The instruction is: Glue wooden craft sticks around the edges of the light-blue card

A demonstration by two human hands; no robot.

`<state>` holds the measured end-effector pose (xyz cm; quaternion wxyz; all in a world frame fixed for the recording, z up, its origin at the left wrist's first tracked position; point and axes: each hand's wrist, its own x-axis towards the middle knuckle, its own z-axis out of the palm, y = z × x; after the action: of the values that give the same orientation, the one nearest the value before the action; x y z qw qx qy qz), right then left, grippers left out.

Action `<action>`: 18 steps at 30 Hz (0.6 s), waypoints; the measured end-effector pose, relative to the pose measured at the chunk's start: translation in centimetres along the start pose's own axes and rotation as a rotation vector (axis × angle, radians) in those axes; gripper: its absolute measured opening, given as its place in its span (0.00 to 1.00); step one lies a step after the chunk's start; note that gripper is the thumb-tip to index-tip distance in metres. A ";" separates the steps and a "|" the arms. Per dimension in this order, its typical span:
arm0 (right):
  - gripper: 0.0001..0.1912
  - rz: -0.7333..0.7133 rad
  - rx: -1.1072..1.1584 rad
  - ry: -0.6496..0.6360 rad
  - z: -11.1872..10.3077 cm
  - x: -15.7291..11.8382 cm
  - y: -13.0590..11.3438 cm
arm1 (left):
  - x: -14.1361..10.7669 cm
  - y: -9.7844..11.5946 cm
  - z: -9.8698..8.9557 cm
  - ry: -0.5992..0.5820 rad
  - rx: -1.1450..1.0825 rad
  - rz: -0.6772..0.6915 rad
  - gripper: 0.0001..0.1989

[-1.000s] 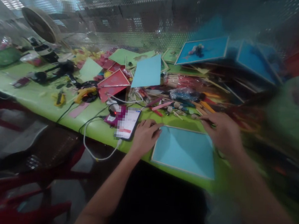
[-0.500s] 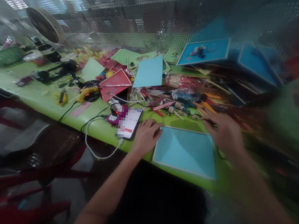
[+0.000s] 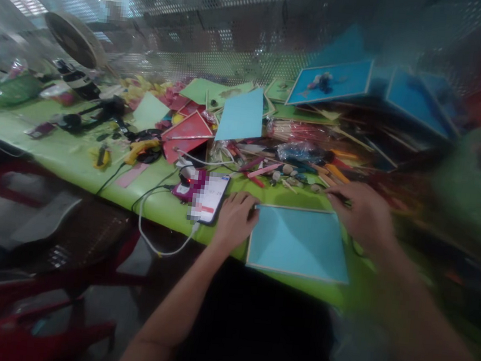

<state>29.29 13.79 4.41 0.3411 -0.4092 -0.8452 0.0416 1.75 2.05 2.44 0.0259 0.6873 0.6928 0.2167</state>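
Observation:
A light-blue board with a pale, thin frame point(image 3: 298, 243) lies on the green tabletop, close to its front edge. My left hand point(image 3: 237, 214) rests on the table at the board's upper left corner, fingers laid out and holding nothing, between the board and a lit phone point(image 3: 209, 200). Just beyond the board's upper right corner, my right hand point(image 3: 357, 209) has its thumb and fingertips brought together beside some small stones point(image 3: 317, 188). Whatever is between those fingertips is too small and blurred to name.
A purple power adapter point(image 3: 184, 189) with a white cable point(image 3: 144, 233) sits left of the phone. Behind lie a light-blue sheet point(image 3: 241, 115), red framed boards point(image 3: 188, 130), and a blue framed picture point(image 3: 333, 81). A yellow glue gun point(image 3: 139, 151) and a fan point(image 3: 73, 39) stand farther left.
The view has shifted very slightly. Both hands and the light-blue board keep nearly the same places.

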 end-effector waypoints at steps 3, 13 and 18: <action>0.12 0.003 -0.005 0.008 0.0 0.0 0.0 | 0.0 -0.1 0.0 0.016 0.009 -0.016 0.06; 0.12 -0.004 0.005 0.025 -0.1 0.2 -0.2 | 0.0 -0.1 0.2 0.048 0.015 -0.038 0.02; 0.11 0.023 -0.009 0.009 -0.2 0.1 -0.3 | -0.1 -0.3 0.4 0.076 -0.016 -0.020 0.04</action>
<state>29.17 13.66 4.76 0.3424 -0.4207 -0.8391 0.0400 1.55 2.07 1.95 0.0071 0.6714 0.6983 0.2481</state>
